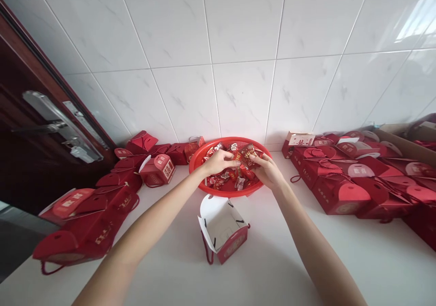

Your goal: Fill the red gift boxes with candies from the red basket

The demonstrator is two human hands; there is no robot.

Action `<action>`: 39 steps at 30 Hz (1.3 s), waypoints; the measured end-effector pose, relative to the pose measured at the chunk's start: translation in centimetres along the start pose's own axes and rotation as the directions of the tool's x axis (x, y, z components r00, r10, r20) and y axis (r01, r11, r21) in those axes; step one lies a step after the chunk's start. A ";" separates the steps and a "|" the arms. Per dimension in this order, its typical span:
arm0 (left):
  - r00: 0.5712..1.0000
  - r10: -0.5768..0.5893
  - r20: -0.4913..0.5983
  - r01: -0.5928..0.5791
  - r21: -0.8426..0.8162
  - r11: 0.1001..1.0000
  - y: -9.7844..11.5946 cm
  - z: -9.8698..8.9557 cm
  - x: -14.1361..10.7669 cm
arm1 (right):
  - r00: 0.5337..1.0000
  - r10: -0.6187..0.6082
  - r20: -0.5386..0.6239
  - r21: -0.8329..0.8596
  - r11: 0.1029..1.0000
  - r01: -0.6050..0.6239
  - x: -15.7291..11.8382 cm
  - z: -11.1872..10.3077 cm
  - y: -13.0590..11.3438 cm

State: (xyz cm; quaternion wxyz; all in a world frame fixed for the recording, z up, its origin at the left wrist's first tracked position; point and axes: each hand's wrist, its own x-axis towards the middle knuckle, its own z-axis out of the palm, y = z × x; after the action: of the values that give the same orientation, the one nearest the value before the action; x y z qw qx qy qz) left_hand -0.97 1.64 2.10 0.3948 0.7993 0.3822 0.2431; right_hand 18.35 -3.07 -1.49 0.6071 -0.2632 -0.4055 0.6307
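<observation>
Both hands are over a red plastic basket (192,165) that holds many small red wrapped sweets (225,176). My right hand (267,170) pinches a dark red candy packet (247,155) between thumb and fingers. My left hand (220,162) is closed at the basket's left-centre, thumb and fingers together by a red wrapper; what it grips is too small to make out. Nearer to me stands an open red box (233,247) with a white inside, its flaps up and a red cord handle at its side. No sweets show inside it.
Closed red gift boxes with cords line the left side (112,210) and fill the right side (340,192) of the white table (272,274). A tiled wall (245,92) rises behind. A dark door (20,151) is at the left.
</observation>
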 end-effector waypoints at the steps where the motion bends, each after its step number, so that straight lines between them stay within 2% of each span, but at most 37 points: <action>1: 1.000 0.013 0.005 -0.013 0.006 1.000 0.2 0.3 0.1 | 1.000 0.007 0.006 0.000 1.000 -0.007 0.0 0.0 0.0; 4: 0.999 0.046 0.007 -0.047 0.068 0.997 0.6 0.8 0.4 | 1.000 0.027 0.002 -0.006 1.000 -0.027 -0.1 -0.1 -0.1; 7: 0.998 0.055 0.009 -0.055 0.135 0.989 0.7 0.5 0.5 | 1.000 0.016 -0.022 -0.017 1.000 -0.016 0.0 -0.3 0.1; 10: 0.990 0.046 0.136 -0.067 0.152 0.986 0.1 -0.5 0.4 | 0.999 0.005 -0.049 0.028 1.000 -0.004 0.3 -0.5 0.4; 13: 0.967 -0.067 0.244 -0.011 0.305 0.952 -1.7 -1.6 0.6 | 0.996 0.001 -0.094 0.089 0.996 0.007 0.4 -0.5 0.5; 16: 0.956 -0.194 0.220 0.060 0.502 0.863 -3.9 -2.0 1.1 | 0.994 0.023 -0.110 0.134 0.991 -0.008 0.5 -0.6 0.5; 18: 0.949 -0.237 0.208 0.083 0.562 0.823 -5.0 -1.8 1.5 | 0.995 0.038 -0.087 0.158 0.987 -0.024 0.5 -0.6 0.5; 21: 0.933 -0.292 0.212 0.097 0.632 0.769 -5.5 -1.2 2.1 | 0.998 0.047 -0.050 0.181 0.983 -0.038 0.4 -0.7 0.5; 26: 0.881 -0.389 0.269 0.109 0.685 0.721 -4.9 -0.4 2.2 | 0.998 0.046 -0.038 0.191 0.981 -0.038 0.5 -0.9 0.6; 30: 0.852 -0.429 0.299 0.117 0.691 0.713 -4.6 -0.8 1.8 | 0.997 0.056 -0.043 0.189 0.981 -0.047 0.6 -1.0 0.7; 39: 0.855 -0.401 0.330 0.114 0.635 0.764 -4.1 -3.3 0.6 | 0.999 0.035 -0.016 0.151 0.988 -0.033 0.5 -0.8 0.6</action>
State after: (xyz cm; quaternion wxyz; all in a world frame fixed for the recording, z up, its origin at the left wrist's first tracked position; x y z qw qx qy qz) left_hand -4.59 5.17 0.67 0.2318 0.8532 0.4466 -0.1374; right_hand 18.60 -2.43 -2.30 0.6181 -0.2294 -0.3466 0.6672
